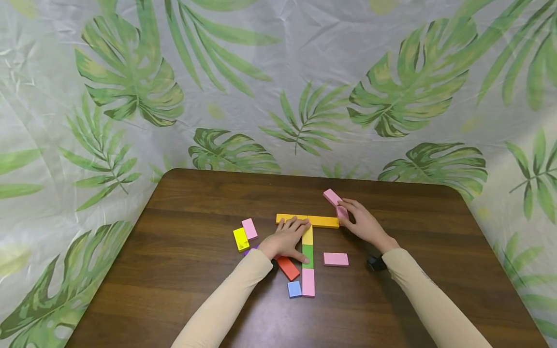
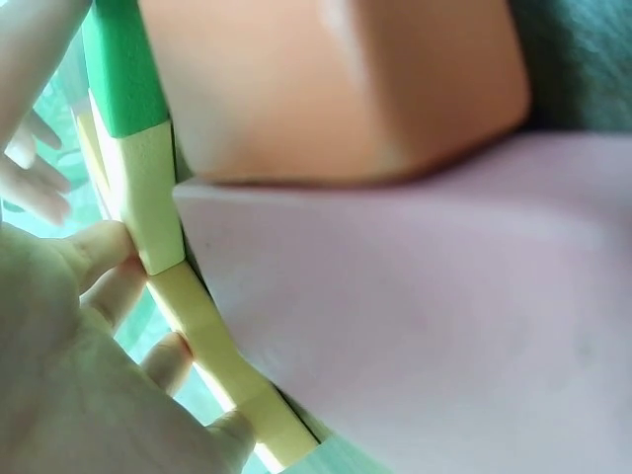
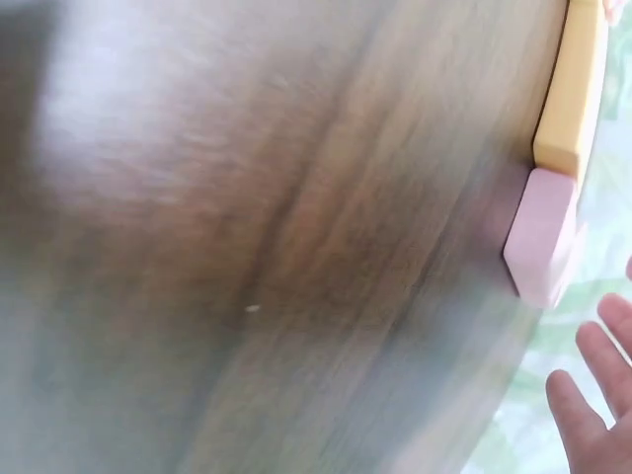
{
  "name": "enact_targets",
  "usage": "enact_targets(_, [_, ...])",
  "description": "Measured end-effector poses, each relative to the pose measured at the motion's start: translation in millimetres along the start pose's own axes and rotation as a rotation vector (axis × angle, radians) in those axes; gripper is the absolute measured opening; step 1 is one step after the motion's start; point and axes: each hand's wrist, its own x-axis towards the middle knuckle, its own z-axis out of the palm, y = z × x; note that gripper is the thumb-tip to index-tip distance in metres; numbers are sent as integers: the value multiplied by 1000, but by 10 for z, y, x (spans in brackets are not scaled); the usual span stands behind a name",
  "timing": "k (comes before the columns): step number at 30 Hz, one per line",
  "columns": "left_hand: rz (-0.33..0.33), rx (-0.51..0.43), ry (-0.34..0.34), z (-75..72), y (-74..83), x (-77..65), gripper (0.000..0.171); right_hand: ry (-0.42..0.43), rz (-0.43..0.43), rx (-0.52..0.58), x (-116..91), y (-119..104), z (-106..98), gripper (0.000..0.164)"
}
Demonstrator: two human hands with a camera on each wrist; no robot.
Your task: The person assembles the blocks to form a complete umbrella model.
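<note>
My left hand (image 1: 289,237) is spread over a T-shaped row of blocks. Its fingertips rest along the left orange block (image 1: 288,218) and yellow block (image 1: 308,236), while the thumb lies at the green block (image 1: 308,251). In the left wrist view those fingers (image 2: 168,361) touch the far side of the yellowish blocks. At the row's right end, my right hand (image 1: 363,223) is beside a slanted pink block (image 1: 342,212), with thumb and index fingertips right at it. The right wrist view shows its other fingers (image 3: 565,400) extended, apart from the pink block (image 3: 541,232).
Another pink block (image 1: 332,196) angles off at the back, one (image 1: 308,283) ends the T's stem, and one (image 1: 336,259) lies right of it. Red (image 1: 288,268) and blue blocks (image 1: 294,289) lie left of the stem. Yellow (image 1: 241,239) and pink blocks (image 1: 250,229) lie farther left.
</note>
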Motion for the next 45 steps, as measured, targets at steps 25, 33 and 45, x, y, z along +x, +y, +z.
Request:
enact_targets(25, [7,-10,-1,21,-4,10,102,-213,-12,94,-662,-498,116,56])
enact_targets(33, [5,-2,7,28,-19,18,101,-205,-53,53,-752,-504,180,54])
enact_targets(45, [4,-9,4,20,-8,15,102,-176,-93,74,-794,-495,214,47])
